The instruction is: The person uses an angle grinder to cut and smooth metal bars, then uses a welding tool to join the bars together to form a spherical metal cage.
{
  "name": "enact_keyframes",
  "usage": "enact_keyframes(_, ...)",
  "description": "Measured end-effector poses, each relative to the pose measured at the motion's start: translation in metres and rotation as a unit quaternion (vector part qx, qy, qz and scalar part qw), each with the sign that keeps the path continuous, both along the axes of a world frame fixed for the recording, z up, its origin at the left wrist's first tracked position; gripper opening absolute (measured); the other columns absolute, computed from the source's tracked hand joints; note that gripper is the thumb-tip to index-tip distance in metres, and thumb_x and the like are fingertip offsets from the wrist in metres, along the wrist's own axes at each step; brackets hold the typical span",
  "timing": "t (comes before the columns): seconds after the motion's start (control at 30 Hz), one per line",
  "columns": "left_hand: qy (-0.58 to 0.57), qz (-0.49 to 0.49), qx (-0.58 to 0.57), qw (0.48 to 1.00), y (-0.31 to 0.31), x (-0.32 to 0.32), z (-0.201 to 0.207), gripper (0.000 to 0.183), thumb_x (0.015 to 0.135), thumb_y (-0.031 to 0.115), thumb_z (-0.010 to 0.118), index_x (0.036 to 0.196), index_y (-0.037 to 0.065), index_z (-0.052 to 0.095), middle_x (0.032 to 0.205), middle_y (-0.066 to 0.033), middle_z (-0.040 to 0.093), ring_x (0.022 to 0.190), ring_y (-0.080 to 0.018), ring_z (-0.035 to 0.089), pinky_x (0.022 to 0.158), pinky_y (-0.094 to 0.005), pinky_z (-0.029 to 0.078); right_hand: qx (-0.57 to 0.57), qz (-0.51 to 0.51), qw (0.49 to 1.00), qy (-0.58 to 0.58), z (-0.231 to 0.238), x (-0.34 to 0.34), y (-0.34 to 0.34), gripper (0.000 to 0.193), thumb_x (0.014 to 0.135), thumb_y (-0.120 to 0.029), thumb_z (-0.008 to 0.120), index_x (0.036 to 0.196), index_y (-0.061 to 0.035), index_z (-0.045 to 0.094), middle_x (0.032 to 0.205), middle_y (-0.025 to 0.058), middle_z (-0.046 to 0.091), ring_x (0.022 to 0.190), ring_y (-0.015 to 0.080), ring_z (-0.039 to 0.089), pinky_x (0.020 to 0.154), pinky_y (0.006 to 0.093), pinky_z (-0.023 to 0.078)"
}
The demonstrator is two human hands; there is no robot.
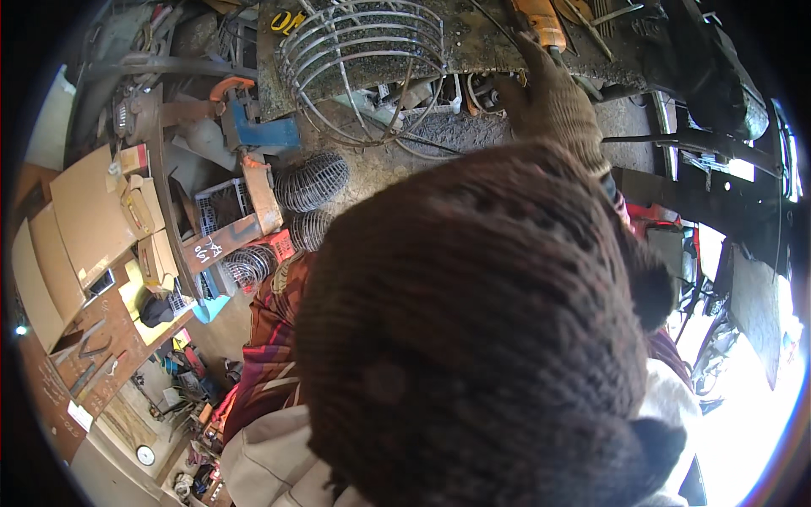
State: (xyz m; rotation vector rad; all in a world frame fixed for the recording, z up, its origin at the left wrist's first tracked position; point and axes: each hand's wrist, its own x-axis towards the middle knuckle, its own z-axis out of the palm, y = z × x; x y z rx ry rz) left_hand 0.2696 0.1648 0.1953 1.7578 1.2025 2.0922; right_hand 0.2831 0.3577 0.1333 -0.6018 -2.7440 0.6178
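Right hand [559, 100], thumb wide, is by orange tool [541, 23], right of wire cage [341, 59]. Left hand [473, 321] blurs below it; can't tell fingers.

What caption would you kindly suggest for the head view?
Gloved right hand by an orange tool, a wire cage at left, brown knit fabric looming in front.

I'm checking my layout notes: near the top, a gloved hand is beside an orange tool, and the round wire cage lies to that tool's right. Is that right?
Not quite: the head view shows the round wire cage to the left of the orange tool, not to its right. The gloved hand is beside the tool, as you say.
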Motion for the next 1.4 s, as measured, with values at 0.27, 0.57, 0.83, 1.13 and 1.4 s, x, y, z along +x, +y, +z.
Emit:
enact_keyframes(0.27, -0.006, 0.012, 0.046, 0.999, -0.015, -0.013, -0.008, 0.031, 0.087, 0.022, 0.064, 0.109, 0.000, 0.066, 0.098, -0.0096, 0.069, 0.089, -0.0239, 0.068, 0.078, -0.0364, 0.054, 0.018, -0.019, 0.988, -0.153, -0.016, -0.022, -0.006, 0.050, 0.091, -0.027, 0.059, 0.136, -0.0122, 0.045, 0.095, 0.0219, 0.067, 0.090, 0.0398, 0.066, 0.075, 0.0496, 0.053)
enact_keyframes(0.57, -0.051, -0.242, 0.040, 0.968, -0.098, -0.065, 0.039, 0.032, 0.090, 0.026, 0.060, 0.109, 0.000, 0.066, 0.095, -0.0098, 0.069, 0.084, -0.0253, 0.068, 0.074, -0.0374, 0.055, 0.156, -0.076, 0.971, -0.163, -0.056, -0.043, -0.019, 0.042, 0.087, -0.022, 0.060, 0.128, -0.0131, 0.054, 0.108, 0.0170, 0.067, 0.102, 0.0365, 0.063, 0.086, 0.0462, 0.051)
enact_keyframes(0.83, -0.032, -0.315, 0.031, 0.948, -0.186, -0.132, 0.035, 0.028, 0.088, 0.020, 0.064, 0.110, 0.002, 0.065, 0.095, -0.0099, 0.069, 0.084, -0.0250, 0.068, 0.075, -0.0366, 0.055, 0.168, -0.157, 0.954, -0.192, -0.051, -0.059, -0.034, 0.030, 0.090, -0.016, 0.051, 0.120, -0.0158, 0.057, 0.105, 0.0181, 0.067, 0.098, 0.0380, 0.065, 0.079, 0.0488, 0.052)
enact_keyframes(1.13, 0.013, -0.314, -0.004, 0.949, -0.202, -0.166, 0.039, 0.027, 0.085, 0.013, 0.068, 0.111, 0.004, 0.064, 0.095, -0.0100, 0.070, 0.085, -0.0247, 0.069, 0.076, -0.0357, 0.055, 0.149, -0.209, 0.946, -0.197, -0.040, -0.064, -0.065, 0.036, 0.086, -0.020, 0.057, 0.122, -0.0184, 0.058, 0.104, 0.0143, 0.067, 0.097, 0.0354, 0.066, 0.080, 0.0483, 0.053)
enact_keyframes(1.4, -0.090, -0.152, -0.320, 0.931, -0.233, -0.194, -0.023, 0.027, 0.084, 0.005, 0.069, 0.110, 0.004, 0.063, 0.095, -0.0115, 0.070, 0.088, -0.0202, 0.069, 0.079, -0.0333, 0.054, 0.134, -0.076, 0.988, -0.010, -0.050, -0.058, -0.044, 0.035, 0.090, -0.019, 0.053, 0.124, -0.0141, 0.056, 0.105, 0.0157, 0.066, 0.098, 0.0344, 0.065, 0.081, 0.0455, 0.053)
